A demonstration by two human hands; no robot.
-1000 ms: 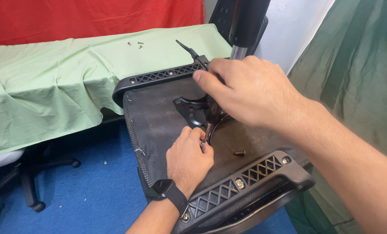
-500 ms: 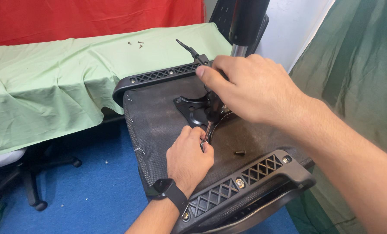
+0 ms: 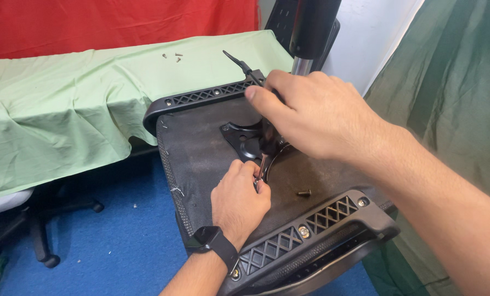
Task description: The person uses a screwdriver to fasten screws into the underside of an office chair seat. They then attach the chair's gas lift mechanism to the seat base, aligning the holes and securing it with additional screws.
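Note:
An upturned black chair seat (image 3: 201, 153) lies in front of me, its underside facing up. A black metal mounting plate (image 3: 244, 141) sits at its middle. My right hand (image 3: 311, 112) grips a screwdriver (image 3: 266, 143) from above, the shaft pointing down at the plate's near edge. My left hand (image 3: 239, 200), with a black watch at the wrist, pinches the shaft's tip against the seat; whether a screw sits under the tip is hidden. A loose screw (image 3: 304, 192) lies on the seat to the right of my left hand.
A table under a light green cloth (image 3: 64, 104) stands to the left, with three small screws (image 3: 171, 56) on it. A black chair column (image 3: 309, 33) rises behind the seat. Armrest brackets (image 3: 206, 98) run along the seat's far and near edges. Blue carpet (image 3: 119, 241) lies below.
My right hand has shifted slightly on the screwdriver handle, as in a turn. My left hand stays pinched at the tip.

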